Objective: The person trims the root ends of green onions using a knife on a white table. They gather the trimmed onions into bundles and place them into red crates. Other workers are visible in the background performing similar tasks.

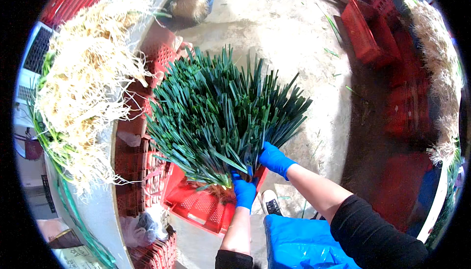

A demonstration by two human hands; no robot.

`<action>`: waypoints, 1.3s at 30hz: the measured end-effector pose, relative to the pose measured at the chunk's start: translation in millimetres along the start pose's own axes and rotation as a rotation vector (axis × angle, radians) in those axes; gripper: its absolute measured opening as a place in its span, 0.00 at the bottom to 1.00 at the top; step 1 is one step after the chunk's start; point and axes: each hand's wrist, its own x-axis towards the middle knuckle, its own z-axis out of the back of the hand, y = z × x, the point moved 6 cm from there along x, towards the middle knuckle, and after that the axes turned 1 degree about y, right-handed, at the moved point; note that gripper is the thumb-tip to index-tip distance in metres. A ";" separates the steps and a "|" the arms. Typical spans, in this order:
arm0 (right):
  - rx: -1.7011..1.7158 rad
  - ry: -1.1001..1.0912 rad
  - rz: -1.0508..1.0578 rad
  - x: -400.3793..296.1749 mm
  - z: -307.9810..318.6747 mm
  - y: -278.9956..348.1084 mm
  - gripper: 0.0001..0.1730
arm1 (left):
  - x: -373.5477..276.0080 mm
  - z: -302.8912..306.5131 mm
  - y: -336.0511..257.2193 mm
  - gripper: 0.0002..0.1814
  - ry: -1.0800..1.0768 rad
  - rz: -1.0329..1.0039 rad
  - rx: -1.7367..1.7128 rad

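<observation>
A dense mass of cut green allium leaves [217, 103] fans upward from a red plastic crate [200, 210]. My left hand [244, 192], in a blue glove, grips the lower part of a bunch at the near edge of this mass. Slightly higher and to the right, my right hand [276, 161], also gloved in blue, holds the same bunch against the other leaves. The fingertips of both hands are partly hidden by the foliage. Brownish roots show low in the crate beside my left hand.
Rooted allium plants [88, 85] lie piled on a pale table [106, 210] at left, above stacked red crates [154, 180]. More red crates [362, 33] stand at right below another row of roots [434, 59]. A blue plastic apron [305, 241] covers my front.
</observation>
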 end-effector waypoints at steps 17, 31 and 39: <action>-0.080 -0.242 0.031 -331.0 209.0 -119.5 0.33 | -165.4 -65.4 -147.8 0.51 0.144 -0.744 0.878; -0.068 -1.750 -0.331 -836.8 433.0 -362.2 0.28 | -577.1 -552.6 -112.5 0.44 1.304 -0.963 1.138; 0.177 -1.924 -1.321 -1021.9 309.0 -461.9 0.37 | -699.1 -731.6 -59.1 0.39 1.582 -1.345 1.019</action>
